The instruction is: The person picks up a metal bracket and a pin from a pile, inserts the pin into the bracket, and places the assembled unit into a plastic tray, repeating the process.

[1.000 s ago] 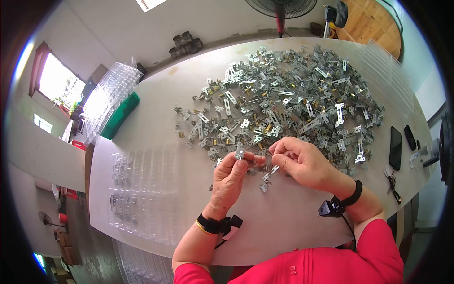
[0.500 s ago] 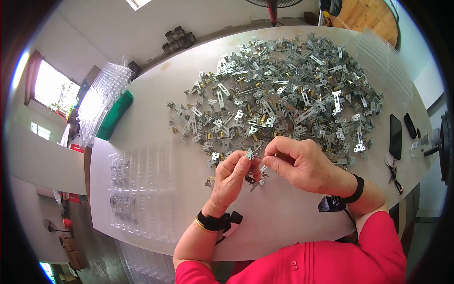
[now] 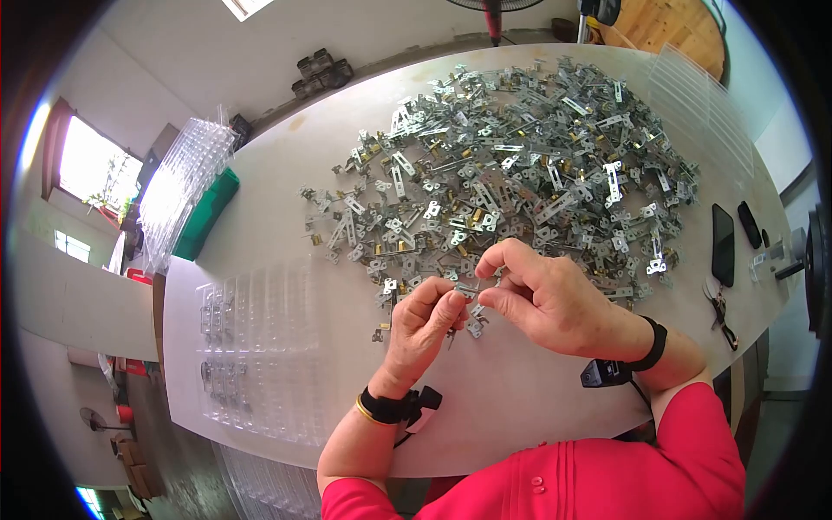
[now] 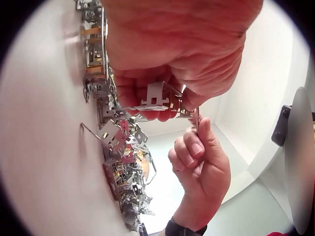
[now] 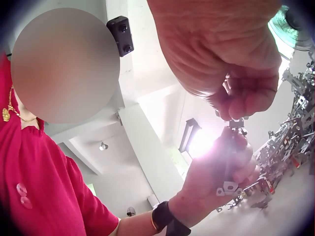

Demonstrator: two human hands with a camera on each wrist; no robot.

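Note:
My left hand (image 3: pixel 420 325) holds a small silver metal bracket (image 4: pixel 156 96) in curled fingers, above the table at the near edge of a heap of like metal parts (image 3: pixel 511 165). Facing it on the right is my right hand (image 3: pixel 550 302). Its thumb and fingertips meet a thin metal strip (image 4: pixel 198 119) at the end of the held piece. In the right wrist view, the fingertips of both hands come close together around the small metal end (image 5: pixel 237 123). The left fingers hide much of the bracket.
Clear plastic trays (image 3: pixel 260 347) lie at left, some cells filled with metal parts. More clear trays (image 3: pixel 186 186) lean by a green bin (image 3: pixel 206 214). At right lie a black phone (image 3: pixel 723 245) and pliers (image 3: pixel 718 316). A flat clear tray (image 3: pixel 702 104) lies at back right.
The right hand has come in against the bracket in the left hand, and its index finger has lifted slightly since half a second ago. The head view has tilted slightly downward.

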